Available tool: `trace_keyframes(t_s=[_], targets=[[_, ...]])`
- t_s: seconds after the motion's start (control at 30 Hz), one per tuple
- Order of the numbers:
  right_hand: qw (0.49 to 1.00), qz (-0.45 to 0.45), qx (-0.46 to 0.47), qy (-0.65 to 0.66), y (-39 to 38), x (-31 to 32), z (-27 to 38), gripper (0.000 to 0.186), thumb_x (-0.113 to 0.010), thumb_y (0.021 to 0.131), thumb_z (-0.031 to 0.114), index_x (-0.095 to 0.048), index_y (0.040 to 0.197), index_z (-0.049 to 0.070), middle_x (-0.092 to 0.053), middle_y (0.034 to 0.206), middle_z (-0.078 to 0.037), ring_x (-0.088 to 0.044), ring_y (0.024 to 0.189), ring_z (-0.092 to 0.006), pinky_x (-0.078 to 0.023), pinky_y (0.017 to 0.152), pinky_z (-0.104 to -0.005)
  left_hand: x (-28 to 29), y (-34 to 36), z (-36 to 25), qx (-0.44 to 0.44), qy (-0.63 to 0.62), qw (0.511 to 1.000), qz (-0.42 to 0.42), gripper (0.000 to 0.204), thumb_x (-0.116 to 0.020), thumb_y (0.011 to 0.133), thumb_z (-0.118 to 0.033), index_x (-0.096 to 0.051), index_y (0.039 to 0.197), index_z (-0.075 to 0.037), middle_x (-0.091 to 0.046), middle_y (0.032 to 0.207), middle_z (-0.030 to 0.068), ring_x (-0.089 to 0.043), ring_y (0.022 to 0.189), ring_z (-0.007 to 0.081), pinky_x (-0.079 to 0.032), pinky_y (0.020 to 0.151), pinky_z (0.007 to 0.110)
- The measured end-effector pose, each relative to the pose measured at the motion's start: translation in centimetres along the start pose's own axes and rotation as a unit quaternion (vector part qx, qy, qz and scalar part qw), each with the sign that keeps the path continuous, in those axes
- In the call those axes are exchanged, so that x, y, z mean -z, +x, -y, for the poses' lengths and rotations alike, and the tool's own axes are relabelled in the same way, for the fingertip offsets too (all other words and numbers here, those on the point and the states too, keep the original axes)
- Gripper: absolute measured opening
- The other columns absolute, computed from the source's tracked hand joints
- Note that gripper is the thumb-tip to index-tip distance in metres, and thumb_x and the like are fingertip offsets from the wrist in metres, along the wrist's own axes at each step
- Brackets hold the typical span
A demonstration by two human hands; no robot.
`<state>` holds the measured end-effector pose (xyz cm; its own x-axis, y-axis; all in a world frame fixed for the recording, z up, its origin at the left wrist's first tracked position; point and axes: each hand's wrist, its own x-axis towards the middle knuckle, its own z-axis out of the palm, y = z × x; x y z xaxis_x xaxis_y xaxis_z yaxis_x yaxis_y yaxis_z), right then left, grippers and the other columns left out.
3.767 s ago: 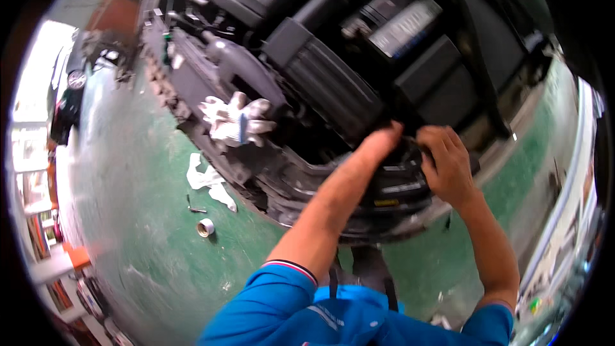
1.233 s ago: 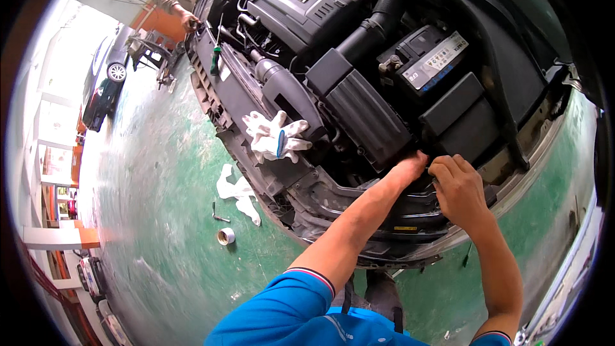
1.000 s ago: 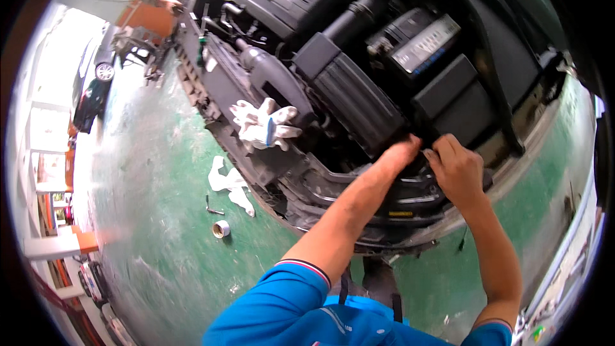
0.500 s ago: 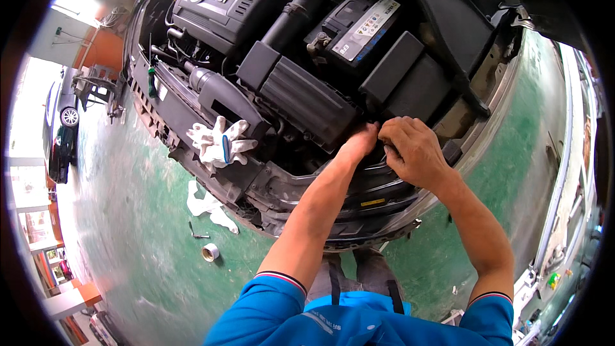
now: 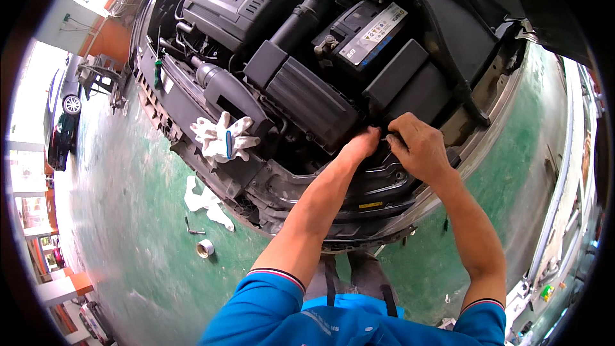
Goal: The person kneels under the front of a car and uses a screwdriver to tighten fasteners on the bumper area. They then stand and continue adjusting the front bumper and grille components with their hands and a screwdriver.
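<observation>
My left hand (image 5: 364, 143) reaches down into the gap behind the headlight (image 5: 383, 182), beside the black air filter box (image 5: 314, 99). Its fingertips are hidden in the dark gap. Close by on the right, my right hand (image 5: 419, 148) is bent above the headlight's rear edge, with thumb and forefinger drawn together in a pinch. Whatever lies between them is too small to name. Just beyond both hands stands a black lidded box (image 5: 410, 83), and past it the car battery (image 5: 365, 35) with a pale label.
White work gloves (image 5: 224, 138) lie on the front panel. A green-handled screwdriver (image 5: 158, 74) rests farther left, near the engine cover (image 5: 237, 3). On the green floor are a white sheet scrap (image 5: 208, 204), a small tool (image 5: 192, 227) and a tape roll (image 5: 205, 248).
My right forefinger has straightened and lifted from its curl, and that hand has turned slightly. My left hand stays in the gap. The person at the upper left has left the view.
</observation>
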<state>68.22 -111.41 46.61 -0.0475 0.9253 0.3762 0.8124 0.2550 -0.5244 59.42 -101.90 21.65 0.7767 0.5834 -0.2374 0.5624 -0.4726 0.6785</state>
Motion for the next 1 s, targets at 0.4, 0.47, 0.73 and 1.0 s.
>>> trace_keyframes(t_s=[0.4,0.47,0.73,1.0], targets=[[0.987,-0.092,-0.131,0.011,-2.3,6.2,0.2,0.011,-0.064,0.081,0.001,-0.058,0.090,0.003,-0.060,0.084,-0.010,-0.061,0.075,-0.0243,-0.048,0.069,-0.0313,-1.4,0.4,1.1,-0.182,0.524,0.832,0.007,0.022,-0.046,0.090,-0.020,-0.065,0.090,-0.007,-0.067,0.087,0.0144,-0.063,0.068,0.0256,-0.050,0.062,0.038],[0.975,-0.133,-0.177,0.027,-3.9,7.8,0.4,0.011,-0.064,0.081,0.000,-0.059,0.090,0.003,-0.060,0.083,-0.007,-0.059,0.074,-0.0180,-0.046,0.068,-0.0278,-1.1,-0.1,0.3,-0.190,0.530,0.826,-0.024,0.021,-0.047,0.090,-0.019,-0.064,0.093,-0.007,-0.065,0.084,0.0140,-0.062,0.065,0.0251,-0.050,0.061,0.037],[0.948,-0.195,-0.230,0.102,-8.0,9.4,0.1,0.011,-0.063,0.080,-0.004,-0.059,0.090,0.001,-0.061,0.086,-0.003,-0.054,0.076,-0.0088,-0.044,0.069,-0.0222,-1.8,1.5,3.9,-0.044,0.292,0.955,0.036,0.027,-0.046,0.092,-0.012,-0.057,0.114,-0.001,-0.064,0.089,0.0210,-0.066,0.077,0.0338,-0.053,0.064,0.043],[0.925,-0.214,-0.279,0.146,-11.4,9.8,-1.0,0.013,-0.063,0.080,-0.005,-0.060,0.091,0.001,-0.061,0.089,-0.003,-0.053,0.077,-0.0084,-0.043,0.069,-0.0219,0.7,0.3,1.4,-0.104,0.238,0.963,0.078,0.027,-0.048,0.092,-0.018,-0.063,0.108,-0.002,-0.067,0.103,0.0172,-0.065,0.092,0.0368,-0.052,0.078,0.044]])
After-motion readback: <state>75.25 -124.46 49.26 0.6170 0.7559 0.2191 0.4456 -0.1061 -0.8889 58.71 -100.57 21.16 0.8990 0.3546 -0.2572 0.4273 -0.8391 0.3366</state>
